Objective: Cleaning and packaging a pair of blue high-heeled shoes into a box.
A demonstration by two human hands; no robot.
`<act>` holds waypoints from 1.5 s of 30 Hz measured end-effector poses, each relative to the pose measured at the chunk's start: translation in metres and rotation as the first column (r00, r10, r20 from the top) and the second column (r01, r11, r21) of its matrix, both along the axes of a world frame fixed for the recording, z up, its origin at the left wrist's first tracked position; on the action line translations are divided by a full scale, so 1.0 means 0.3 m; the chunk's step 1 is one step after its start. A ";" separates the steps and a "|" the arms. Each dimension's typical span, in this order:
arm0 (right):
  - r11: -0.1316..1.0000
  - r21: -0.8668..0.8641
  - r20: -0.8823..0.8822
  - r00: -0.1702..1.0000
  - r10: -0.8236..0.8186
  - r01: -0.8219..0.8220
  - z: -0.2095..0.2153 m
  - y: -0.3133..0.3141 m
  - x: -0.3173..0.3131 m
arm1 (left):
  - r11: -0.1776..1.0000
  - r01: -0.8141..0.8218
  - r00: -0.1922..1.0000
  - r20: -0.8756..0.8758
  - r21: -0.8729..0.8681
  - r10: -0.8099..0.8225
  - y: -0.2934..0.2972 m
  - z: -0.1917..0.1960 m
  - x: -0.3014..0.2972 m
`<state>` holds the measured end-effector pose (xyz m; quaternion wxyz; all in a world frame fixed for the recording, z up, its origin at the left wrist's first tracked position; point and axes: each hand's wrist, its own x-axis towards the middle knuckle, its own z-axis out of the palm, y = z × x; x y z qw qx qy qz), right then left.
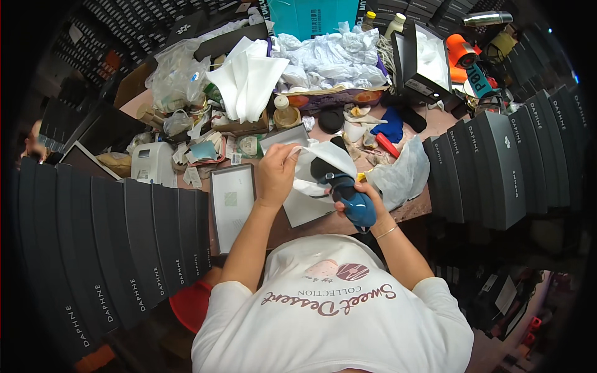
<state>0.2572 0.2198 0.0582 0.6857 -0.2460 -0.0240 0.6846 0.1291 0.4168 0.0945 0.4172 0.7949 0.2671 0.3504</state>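
Note:
My right hand (375, 204) grips a dark blue shoe (359, 208) with a strap and a small shiny buckle, at the middle of the bench. A sheet of white tissue paper (333, 154) lies against the shoe's far side, and my left hand (277, 175) pinches its left edge between thumb and fingers. Under both hands sits an open shoe box (303, 214) with a pale inside, partly covered by the paper and the shoe. Left of it lies a shallow grey box part (233, 205), probably a lid.
Stacked dark shoe boxes (137, 242) flank me on the left, and more boxes (497, 168) on the right. Beyond my hands stand a bin of crumpled tissue (329, 59), a bottle (286, 112), a white device (153, 163) and a plastic bag (407, 171). Another person (36, 140) shows at far left.

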 end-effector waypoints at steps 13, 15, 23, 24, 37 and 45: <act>0.993 0.114 -0.245 0.970 -0.010 0.039 -0.014 -0.090 -0.019 | 0.911 0.382 0.915 -0.073 -0.154 -0.396 -0.179 0.032 0.003; 0.999 0.030 -0.276 0.961 -0.015 0.024 -0.029 -0.104 -0.018 | 0.871 0.488 0.860 -0.136 -0.058 -0.491 -0.207 0.033 0.001; 0.989 0.137 -0.217 0.972 0.089 -0.060 -0.019 -0.114 -0.021 | 0.824 0.550 0.804 -0.180 -0.139 -0.567 -0.125 0.029 0.022; 0.986 0.153 -0.223 0.970 0.095 -0.062 -0.036 -0.119 -0.020 | 0.822 0.541 0.810 -0.155 -0.175 -0.566 -0.128 0.025 0.021; 0.906 0.009 0.760 0.586 -0.281 0.423 -0.040 0.019 -0.082 | 0.827 0.407 0.854 0.159 0.386 -0.495 -0.323 0.014 -0.008; 0.954 -0.010 0.897 -0.418 0.141 0.299 0.075 0.063 -0.067 | 0.753 0.528 0.787 0.106 0.393 -0.608 -0.422 0.012 -0.086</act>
